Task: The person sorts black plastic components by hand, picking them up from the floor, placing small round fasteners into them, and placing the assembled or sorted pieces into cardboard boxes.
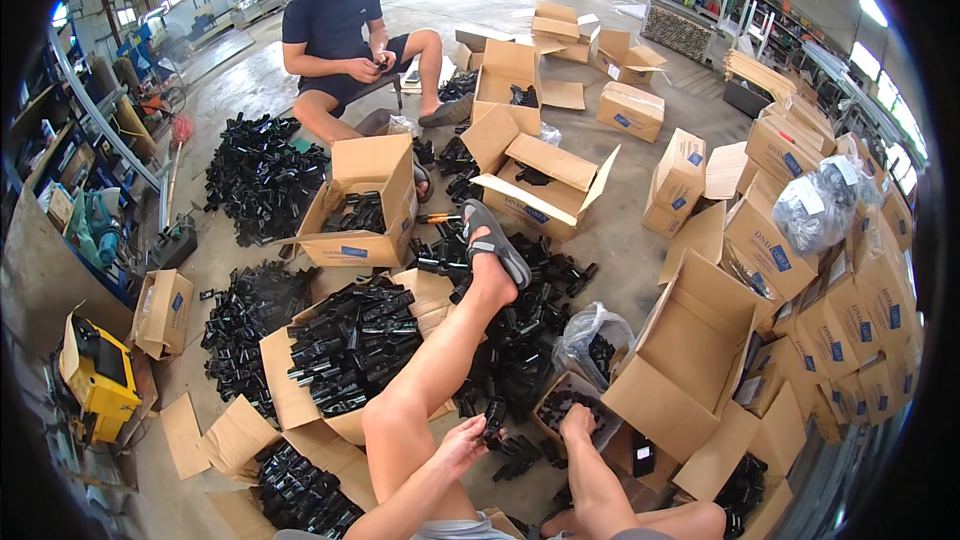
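My left hand [462, 446] is closed round a black tubular part [494, 414], held beside my bent knee. My right hand [577, 423] reaches into a small open box [545, 430] of small dark pieces. Its fingers point down and look pinched together; whatever they hold is hidden. Several similar black parts [518, 455] lie on the floor between my hands. Beyond them spreads a large heap of black parts [520, 340], reaching up to my sandalled foot. A clear plastic bag [590, 330] with black pieces in it stands behind the small box.
Open cartons of black parts [355, 340] surround me, with a large open carton [690, 340] at my right. Stacked cartons [830, 330] fill the right side. A phone [643, 453] lies near my right forearm. Across from me a seated person [340, 50] handles a small dark part.
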A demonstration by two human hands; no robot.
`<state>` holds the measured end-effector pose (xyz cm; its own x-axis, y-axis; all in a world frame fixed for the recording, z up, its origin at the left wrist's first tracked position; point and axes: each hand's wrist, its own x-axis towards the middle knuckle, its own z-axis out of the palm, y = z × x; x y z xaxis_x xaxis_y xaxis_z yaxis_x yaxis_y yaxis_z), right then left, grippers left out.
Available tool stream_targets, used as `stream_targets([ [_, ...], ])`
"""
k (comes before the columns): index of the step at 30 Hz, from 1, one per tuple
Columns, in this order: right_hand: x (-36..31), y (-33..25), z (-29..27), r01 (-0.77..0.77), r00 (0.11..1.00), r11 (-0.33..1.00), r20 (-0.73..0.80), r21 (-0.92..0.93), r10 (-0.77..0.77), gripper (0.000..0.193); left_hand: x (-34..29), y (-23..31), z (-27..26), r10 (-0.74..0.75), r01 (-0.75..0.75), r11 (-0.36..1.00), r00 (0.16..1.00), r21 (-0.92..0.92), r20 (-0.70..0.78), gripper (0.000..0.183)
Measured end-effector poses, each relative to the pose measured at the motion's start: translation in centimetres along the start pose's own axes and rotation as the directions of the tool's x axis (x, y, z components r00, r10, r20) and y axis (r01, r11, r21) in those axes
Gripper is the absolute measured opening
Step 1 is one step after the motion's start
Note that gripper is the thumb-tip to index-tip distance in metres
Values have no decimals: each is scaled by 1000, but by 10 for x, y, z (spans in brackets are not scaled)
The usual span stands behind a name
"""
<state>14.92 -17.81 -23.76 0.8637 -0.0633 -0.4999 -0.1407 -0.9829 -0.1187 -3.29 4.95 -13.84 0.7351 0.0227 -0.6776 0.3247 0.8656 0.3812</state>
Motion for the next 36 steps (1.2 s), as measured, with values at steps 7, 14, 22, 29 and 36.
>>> stream_targets([
  [7, -28, -5, -24, 143, 949, 887, -316, 439, 3, 15, -3, 2, 17, 17, -16, 1000, 999, 17, -29, 38],
  [14, -118, -64, -109, 184, 950, 69, -160, 980, -268, 15, -11, 15, 69, 297, -289, 929, 955, 231, -1, 40],
  [22, -180, -62, -164, 187, 898, -56, -194, 981, -396, 18, -32, 16, 110, 403, -409, 906, 912, 106, 76, 38],
  [29, -191, -70, -152, 354, 891, 51, -319, 934, -324, 18, -47, 7, 130, 600, -609, 756, 791, 240, 117, 33],
  [36, -215, -82, -159, 361, 923, 131, -334, 923, -190, 16, -47, -5, 136, 747, -717, 595, 660, 362, 78, 32],
])
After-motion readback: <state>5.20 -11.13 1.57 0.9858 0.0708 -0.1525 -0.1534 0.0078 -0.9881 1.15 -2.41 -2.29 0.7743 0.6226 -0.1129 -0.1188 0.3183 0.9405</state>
